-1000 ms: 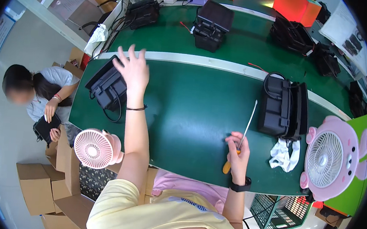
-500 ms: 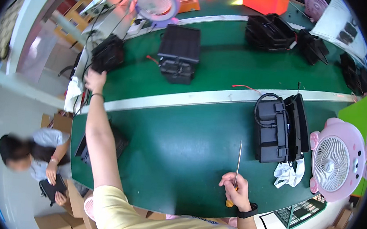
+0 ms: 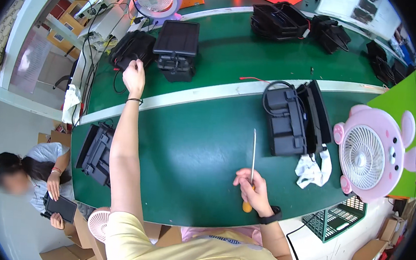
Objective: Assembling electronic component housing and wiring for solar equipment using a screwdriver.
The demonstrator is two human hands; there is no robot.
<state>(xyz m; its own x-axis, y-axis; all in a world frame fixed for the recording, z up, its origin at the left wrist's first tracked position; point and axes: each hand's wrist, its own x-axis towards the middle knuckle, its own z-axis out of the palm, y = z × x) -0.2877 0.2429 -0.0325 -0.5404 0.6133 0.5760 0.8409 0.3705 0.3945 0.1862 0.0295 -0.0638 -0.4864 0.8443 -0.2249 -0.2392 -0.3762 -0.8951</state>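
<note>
My left hand (image 3: 135, 79) reaches to the far left, its fingers closed on the near edge of a black plastic box (image 3: 132, 48). My right hand (image 3: 256, 192), over the front of the green table, is wrapped round a screwdriver (image 3: 253, 150) with a yellow-orange handle. The screwdriver's long thin shaft points away from me. Beyond that hand, slightly to the right, an open black box (image 3: 289, 124) stands with a looped black cable. Another black box (image 3: 99, 153) sits left of my left forearm, partly hidden by it.
A flat-lidded black box (image 3: 176, 47) stands beside the held one, and more black boxes (image 3: 280, 21) lie at the back right. White cloth (image 3: 312, 170) and a pink fan (image 3: 365, 154) occupy the right edge. A raised white strip (image 3: 196, 97) crosses the table. Another person (image 3: 43, 175) holds a dark box at left.
My left hand has shifted right and closed on the black box, which has moved right, closer to the flat-lidded one. The right hand still holds the screwdriver. The view has shifted somewhat.
</note>
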